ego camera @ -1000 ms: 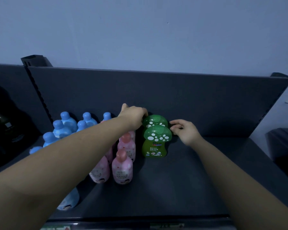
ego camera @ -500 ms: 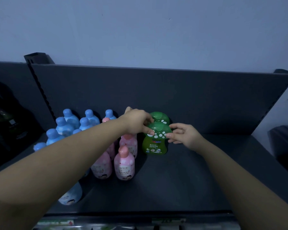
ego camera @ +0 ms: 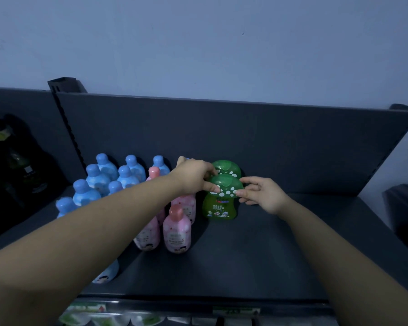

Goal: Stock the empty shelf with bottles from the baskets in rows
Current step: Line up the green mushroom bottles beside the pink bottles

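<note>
On the dark shelf (ego camera: pixel 257 255) stand two green bottles with spotted mushroom caps, one behind the other. The front green bottle (ego camera: pixel 219 205) is held at its cap from both sides: my left hand (ego camera: pixel 196 176) pinches the cap's left edge, my right hand (ego camera: pixel 260 192) pinches its right edge. The rear green bottle (ego camera: pixel 226 167) shows only its cap. To the left stand pink bottles (ego camera: pixel 176 231) in rows, and further left several blue-capped bottles (ego camera: pixel 97 177). My left forearm hides some of them.
A dark back panel (ego camera: pixel 245 142) closes the shelf behind the bottles. The shelf surface right of the green bottles is bare. Dark bottles (ego camera: pixel 12 165) sit on the neighbouring shelf at left. Packaged goods (ego camera: pixel 99 314) show below the front edge.
Both hands have come off the rear green bottle onto the front one's cap. The camera view has shifted slightly.
</note>
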